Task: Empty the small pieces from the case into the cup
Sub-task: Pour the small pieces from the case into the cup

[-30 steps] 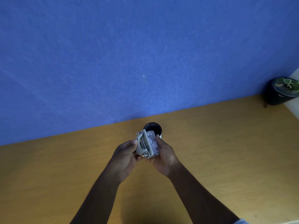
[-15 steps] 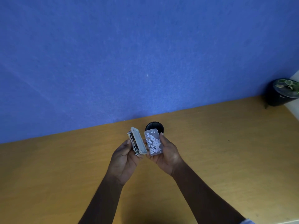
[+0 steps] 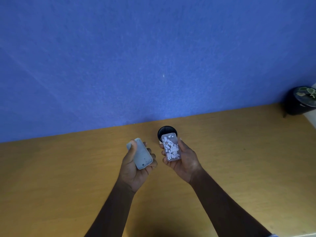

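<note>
The fingers (image 3: 165,153) of the right hand (image 3: 183,159) curled around the long edges of a clear rectangular plastic case tray (image 3: 171,147), holding it open side up. A loose heap of small white pieces (image 3: 171,147) filled most of it. The tray's far end overlapped the rim of a small round black cup (image 3: 163,130), which stood on the wooden tabletop (image 3: 239,151) close to its back edge, where a blue wall (image 3: 153,57) rose behind it. What the cup held could not be made out.

The left hand (image 3: 135,165) wrapped its fingers and thumb around a translucent grey rectangular lid (image 3: 141,153), tilted, with nothing loose visible inside. The lid was apart from the tray, a gap of bare tabletop showing between the two hands. Both hands were held above the tabletop, near its middle.

At the tabletop's far right corner stood a dark round pot (image 3: 298,104) with green-and-white leaves showing in its mouth.
</note>
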Available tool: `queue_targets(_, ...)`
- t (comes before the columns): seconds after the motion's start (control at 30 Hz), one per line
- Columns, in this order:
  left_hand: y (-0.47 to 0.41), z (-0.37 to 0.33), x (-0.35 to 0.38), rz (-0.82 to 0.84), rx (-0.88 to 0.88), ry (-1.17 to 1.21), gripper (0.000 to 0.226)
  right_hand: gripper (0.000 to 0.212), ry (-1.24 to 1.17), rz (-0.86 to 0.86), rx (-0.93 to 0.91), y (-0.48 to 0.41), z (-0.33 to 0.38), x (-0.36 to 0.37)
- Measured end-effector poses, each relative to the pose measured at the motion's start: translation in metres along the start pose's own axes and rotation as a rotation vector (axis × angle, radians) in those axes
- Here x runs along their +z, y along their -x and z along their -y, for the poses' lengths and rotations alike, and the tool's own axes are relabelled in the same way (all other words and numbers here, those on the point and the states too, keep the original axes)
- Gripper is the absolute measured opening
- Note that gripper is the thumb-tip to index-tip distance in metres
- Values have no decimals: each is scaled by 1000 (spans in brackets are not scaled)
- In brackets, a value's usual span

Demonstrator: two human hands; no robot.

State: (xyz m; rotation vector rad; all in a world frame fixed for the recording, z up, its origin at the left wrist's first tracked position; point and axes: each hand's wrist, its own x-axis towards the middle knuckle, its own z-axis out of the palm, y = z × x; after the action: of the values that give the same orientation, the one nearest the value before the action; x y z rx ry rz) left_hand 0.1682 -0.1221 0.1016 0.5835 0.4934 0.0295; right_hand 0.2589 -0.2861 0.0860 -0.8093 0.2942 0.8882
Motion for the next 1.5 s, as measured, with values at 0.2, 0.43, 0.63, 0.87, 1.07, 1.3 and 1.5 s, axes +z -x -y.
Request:
queue_targets(0.2,0,-4,-13,-152,2,-176,24,56,9,-37,2,4,4,5)
queue_targets(0.43,-19,-4,-48,-245,29,-402,22,56,14,-62,2,3,6,7)
queue_targets(0.63,-45,1,-73,-494,128,-759,23,52,60,-93,-13,6,8,11)
queue_targets(0.87,-73,6,-90,-627,180,-961,28,50,75,-119,-23,6,9,13)
queue_targets(1.07,-83,7,-101,-643,187,-999,26,50,86,-144,-33,3,7,11)
queue_targets(1.3,-82,9,-100,-728,176,-962,26,51,93,-203,-37,-6,5,4)
queue_targets(1.5,-86,3,-102,-760,92,-963,30,46,85,-229,-30,-8,7,6)
